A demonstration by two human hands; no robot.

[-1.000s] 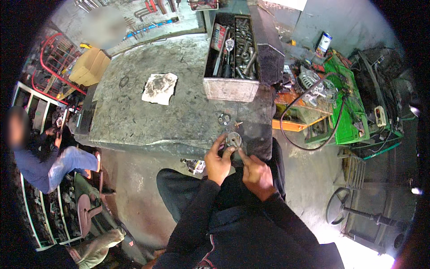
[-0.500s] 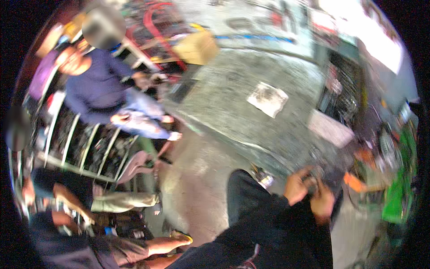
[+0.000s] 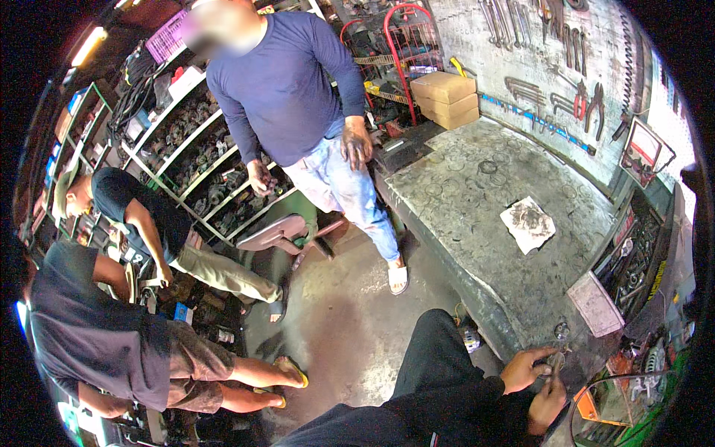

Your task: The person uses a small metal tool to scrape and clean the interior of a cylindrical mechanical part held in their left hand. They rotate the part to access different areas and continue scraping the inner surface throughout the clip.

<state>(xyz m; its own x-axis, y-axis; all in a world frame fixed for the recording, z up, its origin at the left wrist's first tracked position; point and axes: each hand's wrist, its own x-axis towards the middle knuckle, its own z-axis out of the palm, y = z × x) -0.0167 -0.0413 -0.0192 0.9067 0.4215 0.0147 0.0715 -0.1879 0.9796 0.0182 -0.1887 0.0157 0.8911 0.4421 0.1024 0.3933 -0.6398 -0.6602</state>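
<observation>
At the near corner of the desk point(image 3: 465, 201), a small metal part point(image 3: 555, 363) lies just right of the left hand point(image 3: 523, 369), pinched in its fingers, with the right hand point(image 3: 548, 407) nearer the body, its grip unclear.

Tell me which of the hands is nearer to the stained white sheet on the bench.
Left. The left hand is below the sheet in the picture, by the near edge of the bench; the right hand is lower and farther away.
</observation>
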